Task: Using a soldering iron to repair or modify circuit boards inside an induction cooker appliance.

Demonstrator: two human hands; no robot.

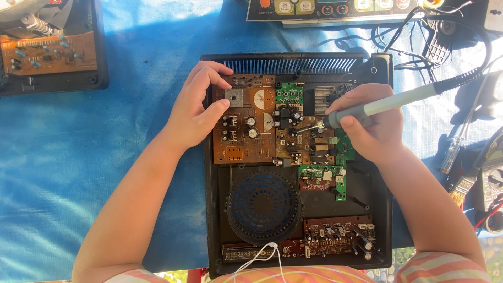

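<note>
Right grip (pixel 367 126) closed around soldering iron (pixel 387 103), tip on circuit board (pixel 304 137)

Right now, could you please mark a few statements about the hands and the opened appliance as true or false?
1. The right hand holds a soldering iron with its tip over the circuit boards. True.
2. The left hand rests on the round fan grille. False: it rests on the brown circuit board, fingers by a grey square part.
3. The black housing lies on a blue sheet. True.
4. The iron's cable runs off to the lower left. False: it leads to the upper right.
</note>
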